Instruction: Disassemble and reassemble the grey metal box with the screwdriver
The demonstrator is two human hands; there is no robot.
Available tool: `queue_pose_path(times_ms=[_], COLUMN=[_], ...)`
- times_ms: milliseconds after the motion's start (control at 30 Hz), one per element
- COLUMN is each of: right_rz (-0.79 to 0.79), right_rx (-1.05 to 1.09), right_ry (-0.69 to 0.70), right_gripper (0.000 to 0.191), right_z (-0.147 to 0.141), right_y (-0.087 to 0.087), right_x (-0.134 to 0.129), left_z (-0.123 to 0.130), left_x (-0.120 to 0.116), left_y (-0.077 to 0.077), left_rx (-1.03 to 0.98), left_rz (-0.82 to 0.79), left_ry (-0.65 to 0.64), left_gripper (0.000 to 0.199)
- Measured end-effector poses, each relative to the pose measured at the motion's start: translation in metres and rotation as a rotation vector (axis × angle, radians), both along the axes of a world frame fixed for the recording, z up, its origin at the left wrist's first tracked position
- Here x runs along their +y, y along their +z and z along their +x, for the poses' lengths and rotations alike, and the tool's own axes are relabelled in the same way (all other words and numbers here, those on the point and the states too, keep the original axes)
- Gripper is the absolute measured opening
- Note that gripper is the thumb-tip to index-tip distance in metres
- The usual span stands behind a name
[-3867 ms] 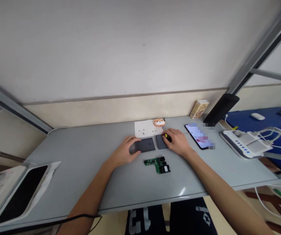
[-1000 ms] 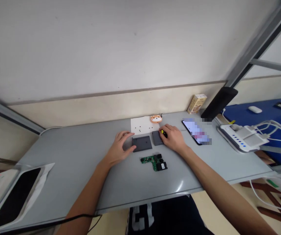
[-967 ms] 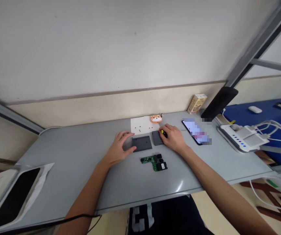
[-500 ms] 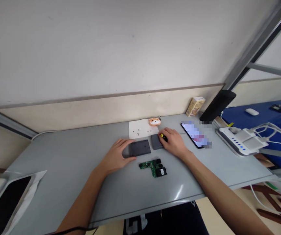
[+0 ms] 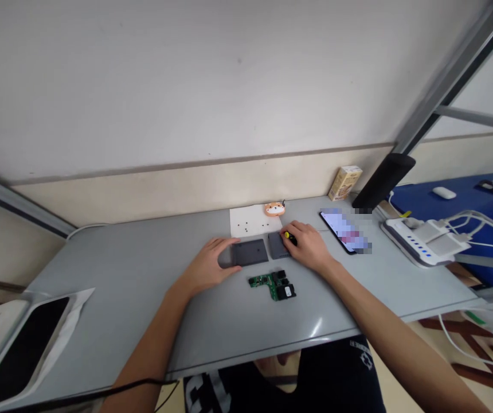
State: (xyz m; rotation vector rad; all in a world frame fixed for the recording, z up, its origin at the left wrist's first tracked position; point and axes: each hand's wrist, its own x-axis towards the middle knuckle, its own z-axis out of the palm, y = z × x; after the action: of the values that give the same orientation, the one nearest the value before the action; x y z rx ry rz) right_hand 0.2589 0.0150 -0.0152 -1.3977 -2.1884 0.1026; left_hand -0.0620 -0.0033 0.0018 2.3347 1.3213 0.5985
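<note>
My left hand [image 5: 212, 265] curves around the left end of a flat dark grey case piece [image 5: 250, 252], thumb and fingers at its edges. In my right hand [image 5: 308, 245] is a tool with a yellow end [image 5: 288, 236]; the rest of it is hidden by the fingers. That hand rests at the right edge of a smaller dark grey case piece [image 5: 277, 245]. A green circuit board [image 5: 272, 285] with black components lies in front of both pieces. Behind them, several tiny dark screws sit on a white sheet [image 5: 253, 215].
An orange animal-face case [image 5: 274, 209] lies on the sheet. To the right are a lit phone [image 5: 336, 229], a small carton [image 5: 344, 183], a black cylinder [image 5: 379, 182] and a white power strip [image 5: 422, 244] with cables. A black-screened device [image 5: 25, 350] lies at the left.
The camera view has shifted slightly, showing more of the lap. Both hands and the pieces keep nearly the same places relative to each other.
</note>
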Motion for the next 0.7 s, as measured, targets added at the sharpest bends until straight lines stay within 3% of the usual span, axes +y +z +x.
queue_pose_path(times_ms=[400, 700], right_rz=[0.024, 0.014], right_rx=[0.027, 0.042], right_ry=[0.021, 0.038], right_gripper=[0.016, 0.014], right_z=[0.002, 0.005], right_y=[-0.004, -0.003], right_x=[0.002, 0.001], left_z=[-0.006, -0.011], left_x=[0.004, 0.003], left_y=[-0.009, -0.003], left_rx=[-0.086, -0.069], left_rz=[-0.082, -0.122], left_ry=[0.019, 0.032], left_gripper=[0.070, 0.071])
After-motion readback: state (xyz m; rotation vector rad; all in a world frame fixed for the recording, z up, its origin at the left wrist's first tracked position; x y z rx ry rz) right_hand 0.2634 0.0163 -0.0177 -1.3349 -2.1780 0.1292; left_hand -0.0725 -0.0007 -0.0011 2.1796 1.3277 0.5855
